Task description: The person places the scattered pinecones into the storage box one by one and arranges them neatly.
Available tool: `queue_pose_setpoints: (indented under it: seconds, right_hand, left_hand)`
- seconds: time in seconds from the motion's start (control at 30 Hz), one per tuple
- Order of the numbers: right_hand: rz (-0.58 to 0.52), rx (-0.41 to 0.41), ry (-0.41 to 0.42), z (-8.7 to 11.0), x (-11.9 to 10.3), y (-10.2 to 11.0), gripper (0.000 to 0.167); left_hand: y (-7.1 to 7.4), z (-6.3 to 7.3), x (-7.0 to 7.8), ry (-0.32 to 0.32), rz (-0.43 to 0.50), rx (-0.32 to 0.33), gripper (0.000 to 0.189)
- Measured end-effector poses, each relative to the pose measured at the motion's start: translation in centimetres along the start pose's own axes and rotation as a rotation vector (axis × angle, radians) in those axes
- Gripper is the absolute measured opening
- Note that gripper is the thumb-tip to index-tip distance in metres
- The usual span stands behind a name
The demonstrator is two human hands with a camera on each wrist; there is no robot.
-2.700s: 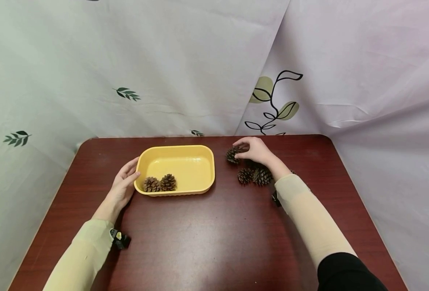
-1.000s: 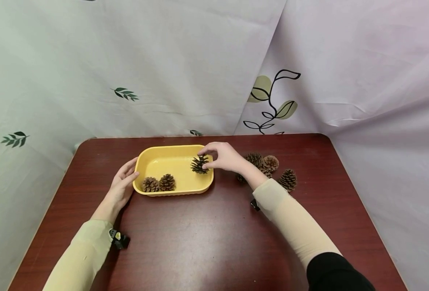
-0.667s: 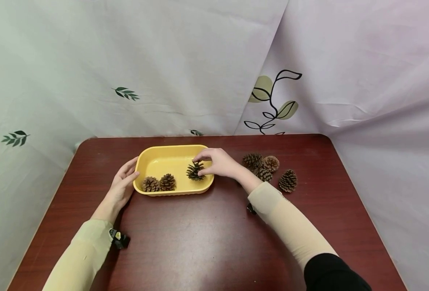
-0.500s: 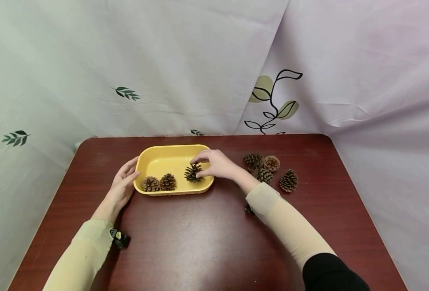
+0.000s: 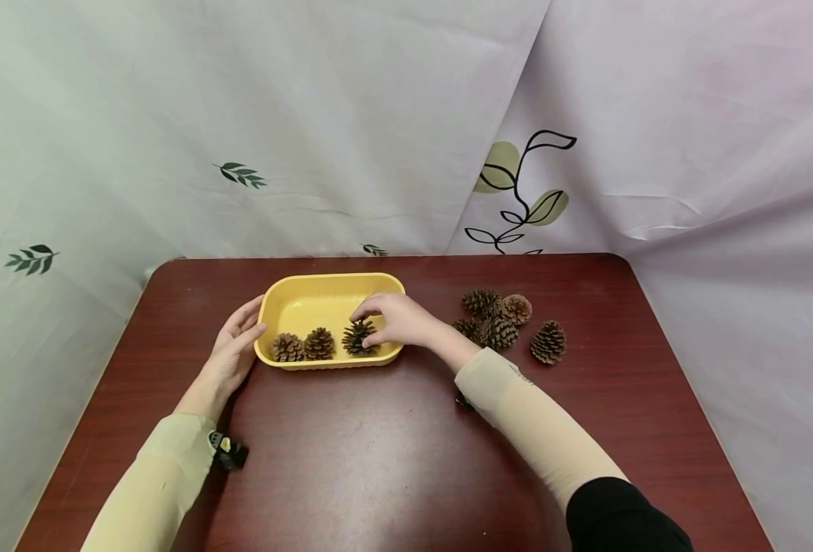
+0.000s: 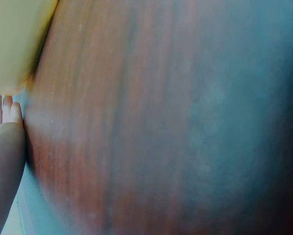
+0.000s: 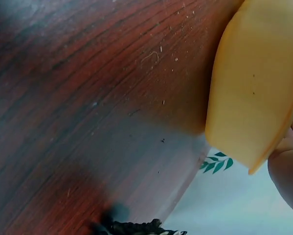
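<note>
A yellow plastic tray (image 5: 330, 364) stands toward the back of the table. Its left end is held by my left hand (image 5: 234, 349), with the thumb at the rim and the fingers along the outer wall. In the left wrist view, straight-looking fingers (image 6: 7, 111) reach up to the tray's edge. My right hand (image 5: 399, 318) reaches over the right end and pinches a dark pine cone (image 5: 356, 339) between thumb and fingers, low inside the tray. Left of it, two browner pine cones, one (image 5: 286, 347) beside the other (image 5: 319, 344), sit along the front wall.
Several pine cones lie right of the tray: a cluster with a dark one (image 5: 480, 302) and a reddish one (image 5: 516, 309), and a single cone (image 5: 548, 343) farther right. A patterned white cloth (image 5: 351, 138) hangs behind the dark red table (image 5: 351, 460).
My right hand has taken a pine cone from the group on the right, carried it left over the tray's rim and lowered it inside. The left hand has stayed at the tray.
</note>
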State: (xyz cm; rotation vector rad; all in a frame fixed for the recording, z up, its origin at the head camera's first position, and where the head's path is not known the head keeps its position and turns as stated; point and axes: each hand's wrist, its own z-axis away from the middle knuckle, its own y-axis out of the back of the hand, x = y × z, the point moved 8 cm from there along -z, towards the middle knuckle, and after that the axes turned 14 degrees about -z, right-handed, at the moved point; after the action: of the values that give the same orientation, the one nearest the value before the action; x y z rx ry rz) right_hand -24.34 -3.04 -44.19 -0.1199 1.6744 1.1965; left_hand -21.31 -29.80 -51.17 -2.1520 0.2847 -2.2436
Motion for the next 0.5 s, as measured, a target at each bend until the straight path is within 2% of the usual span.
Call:
queue_pose_setpoints:
  seconds: [0.27, 0.5]
  right_hand:
    - [0.075, -0.02, 0.04, -0.4, -0.6, -0.7, 0.043]
    - [0.076, -0.03, 0.037, -0.7, -0.7, -1.2, 0.048]
  left_hand:
    - [0.0, -0.1, 0.0, -0.011, 0.014, 0.0, 0.046]
    - [0.0, 0.0, 0.0, -0.011, 0.013, 0.002, 0.046]
